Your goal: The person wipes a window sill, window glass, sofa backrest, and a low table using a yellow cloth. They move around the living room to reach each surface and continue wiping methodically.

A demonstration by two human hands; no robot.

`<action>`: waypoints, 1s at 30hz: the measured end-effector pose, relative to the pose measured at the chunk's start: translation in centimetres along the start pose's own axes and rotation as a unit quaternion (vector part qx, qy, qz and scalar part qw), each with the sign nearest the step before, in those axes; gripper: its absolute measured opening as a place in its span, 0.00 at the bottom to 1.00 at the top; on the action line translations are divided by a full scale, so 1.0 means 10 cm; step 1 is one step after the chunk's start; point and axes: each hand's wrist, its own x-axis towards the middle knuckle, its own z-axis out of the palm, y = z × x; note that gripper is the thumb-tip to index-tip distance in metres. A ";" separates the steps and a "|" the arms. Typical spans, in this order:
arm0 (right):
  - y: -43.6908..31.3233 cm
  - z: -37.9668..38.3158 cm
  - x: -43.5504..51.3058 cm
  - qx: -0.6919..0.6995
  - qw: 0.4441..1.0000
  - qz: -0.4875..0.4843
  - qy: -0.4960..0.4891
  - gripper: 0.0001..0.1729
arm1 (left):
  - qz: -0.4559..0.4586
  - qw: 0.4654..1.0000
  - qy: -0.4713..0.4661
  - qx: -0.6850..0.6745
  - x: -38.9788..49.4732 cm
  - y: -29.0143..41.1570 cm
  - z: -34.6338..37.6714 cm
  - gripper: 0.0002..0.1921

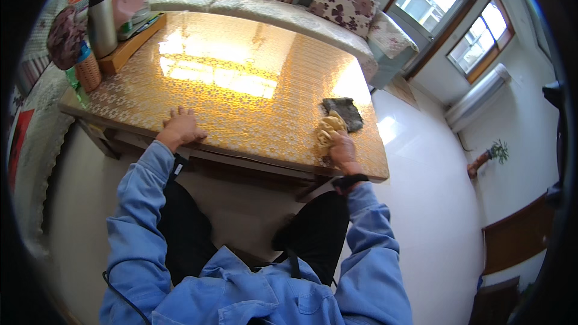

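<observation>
My right hand [344, 150] grips a crumpled tan cloth [332, 125] near the right end of a low table [235, 122]. Just beyond the tan cloth, and partly behind it, a dark grey cloth [350, 110] lies flat on the tabletop. A glossy, see-through cover with a flower pattern spreads over the table, and bright window light reflects in it. My left hand [183, 127] rests palm down with fingers apart at the table's near edge, holding nothing.
At the table's left end stand a wooden tray [131, 45], a steel thermos [102, 22] and a woven-sided cup with a blue top [87, 70]. A covered sofa [271, 13] with cushions lines the far side. To the right is a potted plant [499, 151].
</observation>
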 end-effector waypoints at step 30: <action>0.30 0.82 1.02 0.029 0.990 -0.134 0.014 0.16 | 0.121 0.991 0.053 0.004 -0.34 -0.06 -0.24 0.36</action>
